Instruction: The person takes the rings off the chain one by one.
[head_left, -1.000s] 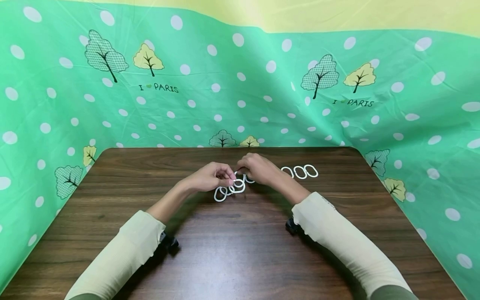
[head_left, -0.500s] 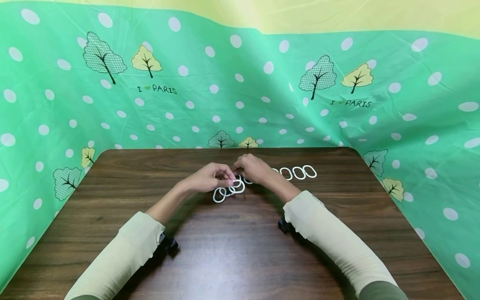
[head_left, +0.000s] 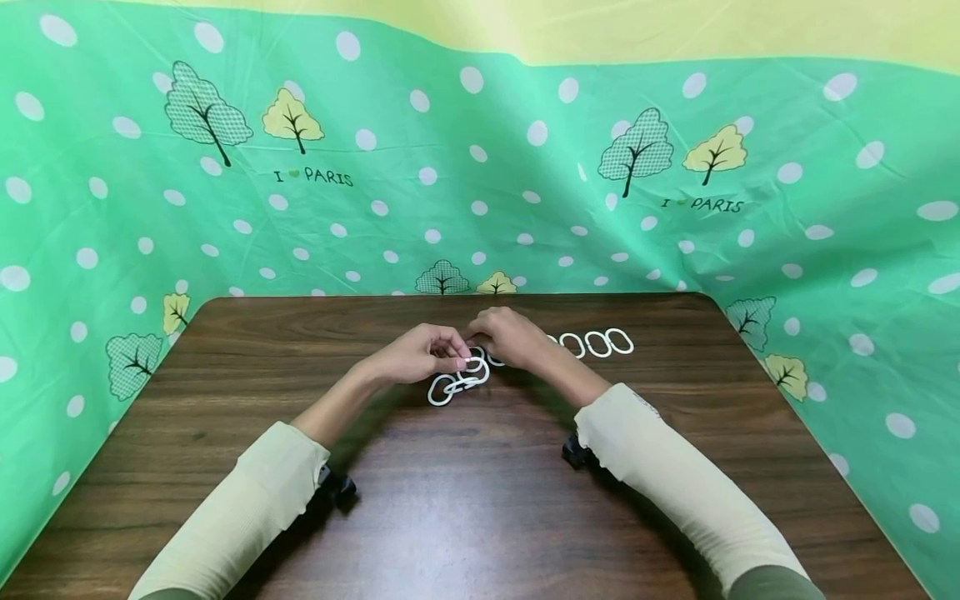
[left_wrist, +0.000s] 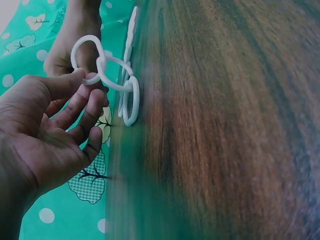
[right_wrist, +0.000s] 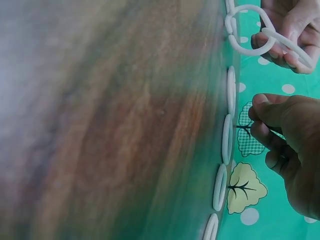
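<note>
My left hand (head_left: 416,354) pinches a white oval plastic chain link (left_wrist: 74,56) between thumb and index finger, its other fingers half bent. That link hooks through a second link (left_wrist: 113,86), which hangs down to further links (head_left: 441,390) lying on the table, in a short chain. My right hand (head_left: 513,337) is close beside the left at the far side of the table, fingers curled and thumb near the index finger. In the right wrist view, nothing shows between its fingertips, and they are apart from the held link (right_wrist: 295,46).
Several white links (head_left: 598,344) lie in a row along the far part of the brown wooden table (head_left: 465,500), partly behind my right forearm. A green dotted cloth (head_left: 420,150) with printed trees hangs right behind the table's far edge.
My right hand has shifted slightly left, baring more of the link row behind it. My left hand keeps its pinch on the link; the chain below has shifted a little.
</note>
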